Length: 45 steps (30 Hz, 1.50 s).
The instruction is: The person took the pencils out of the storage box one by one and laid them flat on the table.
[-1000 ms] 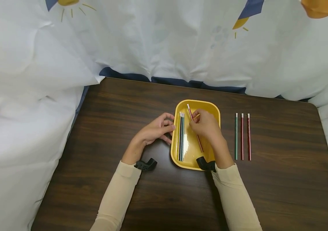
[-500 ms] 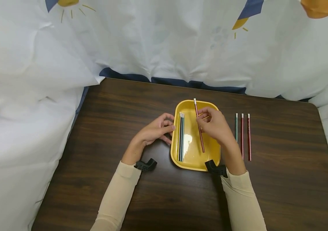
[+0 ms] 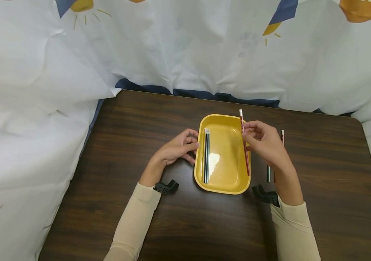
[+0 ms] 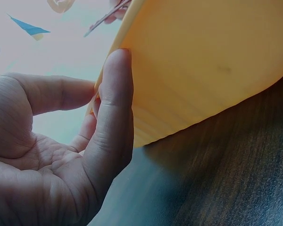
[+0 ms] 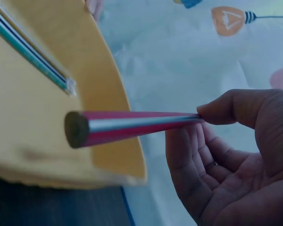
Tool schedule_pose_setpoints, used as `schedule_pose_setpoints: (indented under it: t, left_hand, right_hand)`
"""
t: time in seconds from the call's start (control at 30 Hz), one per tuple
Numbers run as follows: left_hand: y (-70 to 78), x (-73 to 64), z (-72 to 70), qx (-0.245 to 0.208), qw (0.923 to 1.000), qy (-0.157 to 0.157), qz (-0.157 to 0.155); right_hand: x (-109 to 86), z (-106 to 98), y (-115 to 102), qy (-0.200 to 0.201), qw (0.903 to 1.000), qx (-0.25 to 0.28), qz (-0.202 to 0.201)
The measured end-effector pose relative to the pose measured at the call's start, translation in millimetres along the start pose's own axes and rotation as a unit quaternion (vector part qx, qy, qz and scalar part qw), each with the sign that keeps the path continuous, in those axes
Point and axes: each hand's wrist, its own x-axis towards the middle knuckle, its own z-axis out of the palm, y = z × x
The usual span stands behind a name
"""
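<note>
My left hand [image 3: 178,148] holds the left rim of a yellow tray [image 3: 227,156]; in the left wrist view the thumb and a finger [image 4: 114,94] pinch its edge. My right hand [image 3: 267,143] pinches a red pencil [image 3: 245,148] with a white tip at its far end, near the middle of its length. This pencil overlaps the tray's right rim in the head view and slants slightly. The right wrist view shows its flat, unsharpened end [image 5: 76,129] pointing at the camera. Inside the tray, along its left side, lie dark and green pencils [image 3: 206,156] side by side.
Right of the tray, partly hidden behind my right hand and wrist, lie a green pencil [image 3: 268,174] and red pencils, one with its white-tipped end [image 3: 282,136] showing. The dark wooden table [image 3: 139,119] ends at a white patterned curtain [image 3: 198,47].
My right hand has carried the red pencil from over the middle of the tray rightward to its right rim. The left hand keeps its place on the rim.
</note>
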Motion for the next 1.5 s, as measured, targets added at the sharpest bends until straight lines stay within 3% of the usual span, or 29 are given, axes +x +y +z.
schedule_pose_setpoints:
  t: [0.17, 0.63, 0.8, 0.93, 1.03, 1.2, 1.37, 1.5]
  left_hand:
    - [-0.9, 1.3, 0.5, 0.001, 1.0000, -0.005, 0.004]
    - [0.0, -1.7, 0.4, 0.001, 1.0000, 0.000, -0.001]
    - [-2.5, -0.5, 2.2, -0.002, 1.0000, 0.000, -0.002]
    - [-3.2, 0.6, 4.1, -0.006, 1.0000, -0.001, 0.000]
    - [-2.7, 1.3, 4.9, -0.007, 1.0000, -0.003, 0.000]
    - [0.1, 0.2, 2.6, -0.005, 1.0000, -0.003, 0.003]
    - [1.6, -1.3, -1.4, -0.001, 1.0000, -0.001, 0.006]
    - [-1.1, -0.3, -1.8, -0.004, 1.0000, -0.003, 0.000]
  right_hand:
    - [-10.2, -19.5, 8.9, 0.043, 0.9989, -0.015, -0.012]
    - [-24.4, -45.0, 33.2, 0.083, 0.9965, -0.007, 0.002]
    - [-31.6, -53.5, 46.4, 0.112, 0.9915, 0.065, -0.009]
    - [-37.1, -58.1, 58.6, 0.136, 0.9783, 0.155, -0.017]
    - [-38.9, -59.4, 65.0, 0.155, 0.9689, 0.192, -0.016]
    - [-35.0, -61.0, 69.3, 0.169, 0.9696, 0.177, 0.002]
    - [-35.3, -67.0, 75.7, 0.184, 0.9639, 0.191, 0.018]
    - [-39.9, -72.1, 83.1, 0.200, 0.9652, 0.163, 0.041]
